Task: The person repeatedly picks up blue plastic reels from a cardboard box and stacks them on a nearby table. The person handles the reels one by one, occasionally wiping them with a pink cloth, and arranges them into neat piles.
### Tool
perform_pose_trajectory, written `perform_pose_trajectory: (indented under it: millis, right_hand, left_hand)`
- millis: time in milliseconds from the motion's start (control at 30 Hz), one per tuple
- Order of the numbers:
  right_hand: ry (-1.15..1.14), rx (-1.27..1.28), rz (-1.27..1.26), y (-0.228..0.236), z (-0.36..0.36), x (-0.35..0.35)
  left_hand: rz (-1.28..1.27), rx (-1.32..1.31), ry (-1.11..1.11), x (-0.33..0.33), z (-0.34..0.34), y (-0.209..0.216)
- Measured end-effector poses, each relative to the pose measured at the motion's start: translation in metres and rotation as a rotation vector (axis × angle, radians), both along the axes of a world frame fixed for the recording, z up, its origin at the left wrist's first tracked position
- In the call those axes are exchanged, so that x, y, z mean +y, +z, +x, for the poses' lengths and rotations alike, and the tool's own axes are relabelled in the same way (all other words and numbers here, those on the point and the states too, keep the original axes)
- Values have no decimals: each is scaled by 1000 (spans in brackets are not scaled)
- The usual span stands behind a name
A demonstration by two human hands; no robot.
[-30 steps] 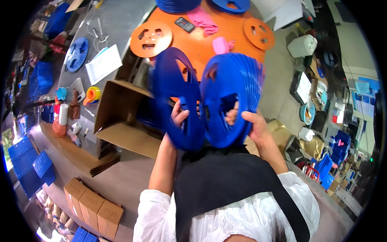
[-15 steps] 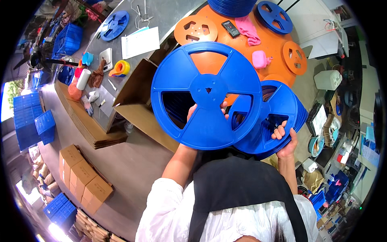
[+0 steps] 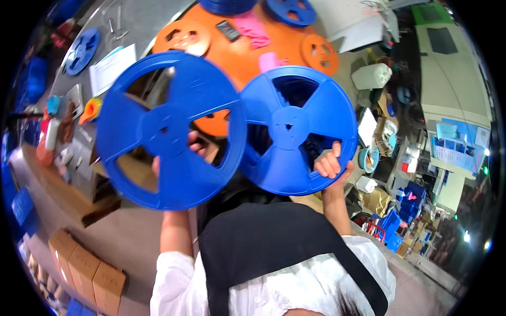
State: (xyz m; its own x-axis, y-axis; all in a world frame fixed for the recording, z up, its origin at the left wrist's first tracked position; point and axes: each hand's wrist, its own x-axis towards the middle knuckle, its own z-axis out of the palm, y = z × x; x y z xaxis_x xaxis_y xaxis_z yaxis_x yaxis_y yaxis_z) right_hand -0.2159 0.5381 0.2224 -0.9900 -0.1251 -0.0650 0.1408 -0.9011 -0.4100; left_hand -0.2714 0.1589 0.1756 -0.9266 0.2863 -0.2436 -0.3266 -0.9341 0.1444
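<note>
Apron: a black cloth apron (image 3: 269, 239) over white sleeves, its upper edge just below the discs.
Left hand: the left hand (image 3: 196, 145) is behind a blue round plastic disc with cut-out openings (image 3: 179, 176), spread across its lower spoke, fingers showing on one side and thumb on the other; the palm is hidden.
Right hand: the right hand (image 3: 329, 163) is curled on a second blue spoked plastic disc (image 3: 289, 166), fingers in its lower-right opening, thumb at the outer rim; darker blue shows through its openings.
Disc edges: the left disc overlaps the second in view; whether they touch, I cannot tell.
Room at left: grey floor (image 3: 142, 242) between left forearm and three brown cardboard cartons (image 3: 84, 266).
Beyond: an orange round table (image 3: 237, 60) bearing a pink cloth (image 3: 253, 30) and flat orange discs (image 3: 319, 54).
</note>
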Motion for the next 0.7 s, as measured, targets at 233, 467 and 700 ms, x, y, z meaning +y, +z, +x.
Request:
perform_pose_trajectory:
  millis: [233, 467, 700]
  right_hand:
    - [-21, 178, -72, 4, -15, 0]
    - [-16, 143, -20, 19, -29, -4]
    - [151, -107, 190, 23, -41, -74]
  left_hand:
    - [-178, 178, 180, -35, 11, -16]
    - [-640, -125, 12, 0, 7, 27]
    - [-1004, 36, -353, 89, -10, -5]
